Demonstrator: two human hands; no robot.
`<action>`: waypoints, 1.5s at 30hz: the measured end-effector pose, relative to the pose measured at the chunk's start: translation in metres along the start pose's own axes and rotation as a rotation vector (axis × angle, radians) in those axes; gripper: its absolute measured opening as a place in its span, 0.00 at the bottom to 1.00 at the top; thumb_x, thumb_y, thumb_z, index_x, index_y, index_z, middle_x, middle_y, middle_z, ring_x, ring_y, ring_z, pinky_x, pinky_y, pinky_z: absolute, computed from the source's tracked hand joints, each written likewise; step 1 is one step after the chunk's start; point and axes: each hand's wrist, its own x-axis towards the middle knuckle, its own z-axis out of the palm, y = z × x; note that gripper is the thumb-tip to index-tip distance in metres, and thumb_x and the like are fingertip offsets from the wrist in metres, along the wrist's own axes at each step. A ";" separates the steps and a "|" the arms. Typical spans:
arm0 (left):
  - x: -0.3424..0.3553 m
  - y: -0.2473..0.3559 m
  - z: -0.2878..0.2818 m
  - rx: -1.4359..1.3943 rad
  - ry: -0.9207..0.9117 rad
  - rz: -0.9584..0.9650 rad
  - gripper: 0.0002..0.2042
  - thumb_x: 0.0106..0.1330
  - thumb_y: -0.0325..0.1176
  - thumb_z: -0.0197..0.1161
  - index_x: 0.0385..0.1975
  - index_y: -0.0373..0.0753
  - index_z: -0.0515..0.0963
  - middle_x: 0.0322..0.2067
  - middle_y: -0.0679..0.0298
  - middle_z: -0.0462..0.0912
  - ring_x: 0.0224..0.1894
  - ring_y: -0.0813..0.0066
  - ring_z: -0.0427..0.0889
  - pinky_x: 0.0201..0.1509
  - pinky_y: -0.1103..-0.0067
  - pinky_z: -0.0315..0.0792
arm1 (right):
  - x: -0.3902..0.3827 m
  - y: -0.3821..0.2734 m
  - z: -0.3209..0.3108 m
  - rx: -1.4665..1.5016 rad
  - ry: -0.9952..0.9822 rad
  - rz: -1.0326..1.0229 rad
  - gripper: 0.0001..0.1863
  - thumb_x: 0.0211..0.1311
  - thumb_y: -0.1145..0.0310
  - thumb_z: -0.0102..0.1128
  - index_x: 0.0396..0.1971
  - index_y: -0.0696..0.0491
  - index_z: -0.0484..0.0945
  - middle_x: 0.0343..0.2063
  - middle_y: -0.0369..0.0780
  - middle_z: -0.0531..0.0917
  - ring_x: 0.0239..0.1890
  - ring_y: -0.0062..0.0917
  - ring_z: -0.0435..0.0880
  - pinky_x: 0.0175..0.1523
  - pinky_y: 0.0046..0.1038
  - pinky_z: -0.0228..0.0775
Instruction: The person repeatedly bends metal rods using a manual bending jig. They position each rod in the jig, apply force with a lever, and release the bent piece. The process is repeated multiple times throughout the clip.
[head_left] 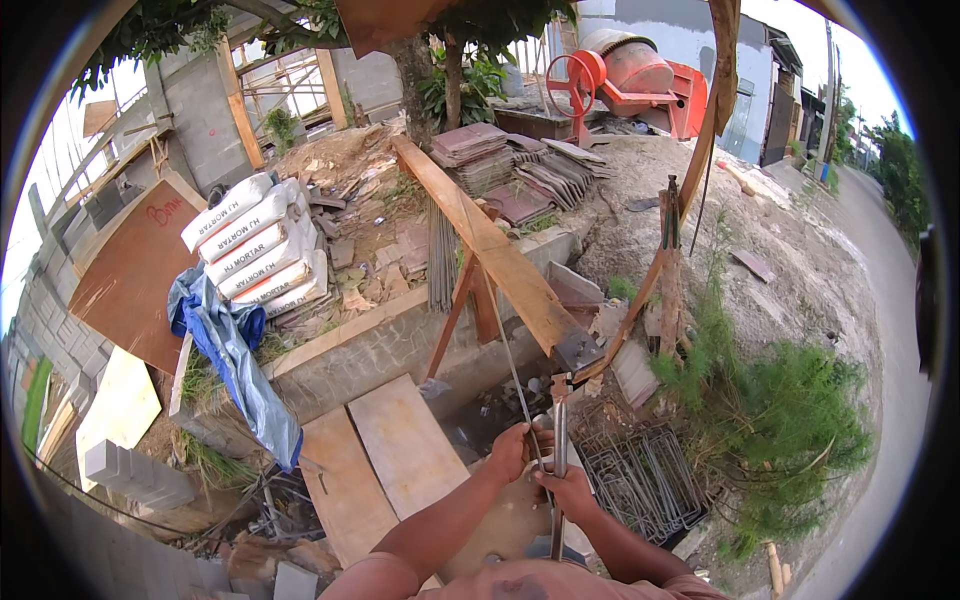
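My left hand point(512, 452) is closed around a thin steel rod point(513, 365), which slants up along a long wooden plank point(480, 250). Just below and to the right, my right hand point(568, 488) grips an upright metal bar tool point(560, 425), with the rod running close beside it. The tool's top is near a dark metal plate point(578, 350) at the plank's lower end. Wooden posts point(668, 280) hold up boards around it. A heap of bent rebar frames point(640, 475) lies right of my hands.
Tile-like boards point(350, 470) lie lower left beside a concrete ditch wall point(350, 350). White sacks point(250, 245) and a blue tarp point(230, 350) are left. Tile stacks point(475, 160) and an orange cement mixer point(640, 80) stand behind. Shrubs point(760, 430) border the road point(870, 260) at right.
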 end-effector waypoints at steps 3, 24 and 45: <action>0.007 -0.035 0.033 0.135 -0.119 -0.100 0.16 0.72 0.41 0.43 0.45 0.36 0.73 0.44 0.54 0.81 0.47 0.61 0.81 0.52 0.63 0.74 | -0.037 -0.021 -0.048 -0.107 0.154 0.050 0.08 0.56 0.73 0.63 0.22 0.58 0.75 0.15 0.37 0.75 0.15 0.20 0.73 0.21 0.25 0.64; 0.022 -0.029 -0.060 0.654 0.024 -0.274 0.15 0.69 0.38 0.55 0.52 0.40 0.71 0.48 0.61 0.79 0.45 0.72 0.81 0.46 0.73 0.75 | -0.283 0.029 -0.249 -0.639 0.457 0.325 0.11 0.56 0.63 0.61 0.28 0.57 0.82 0.20 0.39 0.81 0.24 0.25 0.77 0.30 0.32 0.68; 0.360 0.158 0.046 1.770 0.560 0.515 0.34 0.66 0.49 0.49 0.68 0.37 0.54 0.69 0.58 0.56 0.73 0.61 0.48 0.74 0.56 0.36 | -0.054 0.028 -0.170 -0.445 0.887 0.162 0.11 0.54 0.68 0.67 0.30 0.60 0.79 0.21 0.36 0.81 0.25 0.18 0.79 0.29 0.25 0.69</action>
